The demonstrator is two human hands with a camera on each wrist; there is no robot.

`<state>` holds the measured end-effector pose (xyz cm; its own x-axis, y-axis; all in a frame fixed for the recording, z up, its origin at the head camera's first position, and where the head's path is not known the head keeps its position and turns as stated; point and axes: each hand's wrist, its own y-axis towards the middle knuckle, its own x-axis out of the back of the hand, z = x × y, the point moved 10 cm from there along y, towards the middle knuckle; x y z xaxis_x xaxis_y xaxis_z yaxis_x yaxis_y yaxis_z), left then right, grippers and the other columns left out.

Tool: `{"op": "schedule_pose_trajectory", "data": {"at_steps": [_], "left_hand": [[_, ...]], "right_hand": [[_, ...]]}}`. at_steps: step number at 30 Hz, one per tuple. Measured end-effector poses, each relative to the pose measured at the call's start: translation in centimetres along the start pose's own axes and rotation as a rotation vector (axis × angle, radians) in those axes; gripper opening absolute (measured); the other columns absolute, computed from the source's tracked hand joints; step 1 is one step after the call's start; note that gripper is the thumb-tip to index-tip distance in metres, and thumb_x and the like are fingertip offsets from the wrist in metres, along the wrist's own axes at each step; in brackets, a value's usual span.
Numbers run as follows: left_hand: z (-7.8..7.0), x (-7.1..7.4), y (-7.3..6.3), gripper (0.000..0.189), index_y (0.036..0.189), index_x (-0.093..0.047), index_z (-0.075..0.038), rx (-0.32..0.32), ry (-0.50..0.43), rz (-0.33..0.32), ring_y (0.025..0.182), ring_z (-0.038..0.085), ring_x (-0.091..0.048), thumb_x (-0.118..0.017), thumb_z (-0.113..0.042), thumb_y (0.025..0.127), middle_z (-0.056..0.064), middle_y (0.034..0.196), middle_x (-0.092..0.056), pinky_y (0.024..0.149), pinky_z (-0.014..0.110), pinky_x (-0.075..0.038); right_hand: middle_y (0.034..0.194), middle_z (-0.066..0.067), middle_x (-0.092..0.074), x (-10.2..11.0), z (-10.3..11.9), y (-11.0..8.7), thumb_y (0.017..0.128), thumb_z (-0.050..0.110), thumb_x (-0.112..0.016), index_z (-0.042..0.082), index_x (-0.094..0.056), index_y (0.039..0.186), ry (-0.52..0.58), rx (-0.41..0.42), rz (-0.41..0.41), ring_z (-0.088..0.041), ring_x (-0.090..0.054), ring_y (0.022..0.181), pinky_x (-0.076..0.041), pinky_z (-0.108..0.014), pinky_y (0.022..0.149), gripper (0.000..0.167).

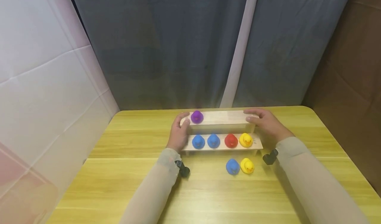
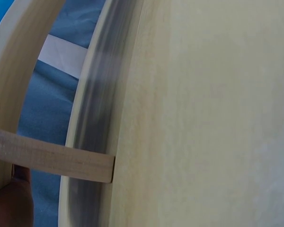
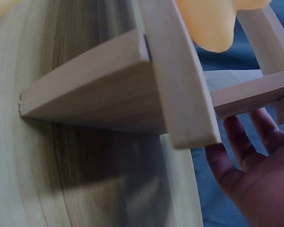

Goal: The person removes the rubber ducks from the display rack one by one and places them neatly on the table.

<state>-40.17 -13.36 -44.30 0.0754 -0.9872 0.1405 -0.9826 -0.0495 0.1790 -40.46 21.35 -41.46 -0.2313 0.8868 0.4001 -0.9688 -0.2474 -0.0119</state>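
Left hand (image 1: 179, 134) and right hand (image 1: 269, 124) both grasping here, fingers curved round opposite ends of the pale wooden two-tier stand (image 1: 223, 117) between them! A rounded purple duck (image 1: 197, 117) sits just beside the left fingertips; on the tier below the fingers, two rounded blue ducks (image 1: 198, 142), one red duck (image 1: 231, 141), one yellow duck (image 1: 245, 140); nearer the wrists, another blue-and-yellow pair (image 1: 232, 167) on the yellow wood-grain table (image 1: 125, 184).

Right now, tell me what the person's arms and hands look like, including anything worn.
The left sleeve and right sleeve are long, plain and pale beige, reaching the wrists. A small dark device sits at each wrist, left device and right device; any lettering is too small to read. The left hand and right hand are bare, without gloves.
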Motion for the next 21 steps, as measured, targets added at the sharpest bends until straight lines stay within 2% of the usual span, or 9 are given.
{"op": "schedule_pose_trajectory", "data": {"at_steps": [6,9,11,16,21], "left_hand": [[0.0,0.2,-0.2,0.035,0.143,-0.059,-0.023,0.01,0.009,-0.008,0.152,0.028,-0.038,-0.052,-0.031,0.109,0.003,0.159,-0.048,0.127,0.054,-0.022],[-0.1,0.2,-0.2,0.036,0.143,-0.059,-0.023,0.004,0.009,-0.01,0.152,0.028,-0.038,-0.052,-0.03,0.109,0.003,0.159,-0.048,0.127,0.053,-0.022],[-0.1,0.2,-0.2,0.036,0.143,-0.059,-0.022,0.0,0.005,-0.01,0.15,0.027,-0.04,-0.053,-0.03,0.109,0.003,0.158,-0.049,0.127,0.053,-0.023],[0.0,0.0,-0.3,0.036,0.144,-0.058,-0.022,0.007,-0.006,-0.002,0.145,0.029,-0.044,-0.053,-0.029,0.109,0.004,0.157,-0.05,0.126,0.053,-0.027],[-0.3,-0.1,-0.3,0.037,0.145,-0.057,-0.024,0.013,0.034,0.014,0.149,0.028,-0.041,-0.052,-0.032,0.109,0.002,0.16,-0.047,0.127,0.053,-0.025]], "right_hand": [[0.165,-0.013,-0.04,-1.1,-1.1,0.1,0.107,0.024,-0.062,0.012,-0.054,0.152,0.142,-0.079,0.033,-0.038,-0.037,0.15,-0.027,-0.06,0.126,0.047],[0.164,-0.011,-0.041,-1.2,-1.5,0.1,0.107,0.026,-0.061,0.016,-0.054,0.151,0.16,-0.108,0.024,-0.037,-0.037,0.151,-0.024,-0.06,0.127,0.046],[0.164,-0.012,-0.041,-1.1,-1.5,0.1,0.107,0.026,-0.061,0.015,-0.053,0.152,0.141,-0.097,0.018,-0.038,-0.037,0.15,-0.024,-0.061,0.127,0.047],[0.166,-0.011,-0.039,-1.5,-2.0,-0.1,0.108,0.028,-0.06,0.018,-0.051,0.153,0.183,-0.13,0.021,-0.038,-0.039,0.15,-0.026,-0.061,0.126,0.047],[0.167,-0.008,-0.038,-1.4,-2.6,-0.1,0.108,0.03,-0.059,0.023,-0.052,0.152,0.198,-0.156,0.011,-0.037,-0.038,0.152,-0.024,-0.062,0.126,0.045]]}}
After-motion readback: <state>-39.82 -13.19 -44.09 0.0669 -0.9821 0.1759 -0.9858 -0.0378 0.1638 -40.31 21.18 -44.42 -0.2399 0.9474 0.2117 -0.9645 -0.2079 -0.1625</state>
